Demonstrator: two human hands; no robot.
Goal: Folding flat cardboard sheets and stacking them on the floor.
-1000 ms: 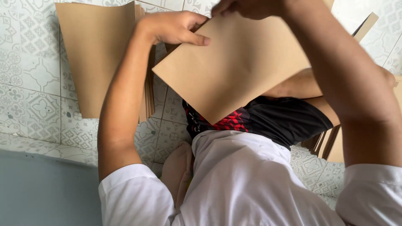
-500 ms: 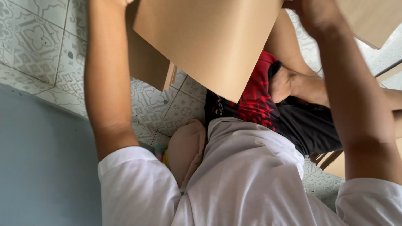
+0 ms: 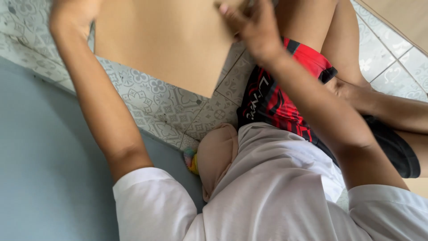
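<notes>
A view from a head-worn camera looks straight down at a person sitting on a patterned grey tiled floor point(image 3: 169, 107). Both bare arms reach away toward the far edge of the view, where a flat brown cardboard sheet point(image 3: 169, 49) is held above the tiles. The right hand point(image 3: 249, 22) is at the sheet's far right corner, fingers curled and pinching the edge, though it is blurred and the exact grip is hard to make out. The left hand point(image 3: 69, 18) is at the sheet's far left edge and mostly cut off by the top of the view, so I cannot tell how far open it is or whether it grips the sheet. The sheet's near corner points down toward the person's lap, hanging over the tiles. Near the bottom of the view are the white shirt point(image 3: 276, 196) and its short sleeves. To the right lie red and black shorts point(image 3: 285, 98) on a bent leg. A plain grey surface point(image 3: 44, 169) fills the near left. More cardboard point(image 3: 401, 18) lies at the far right.
</notes>
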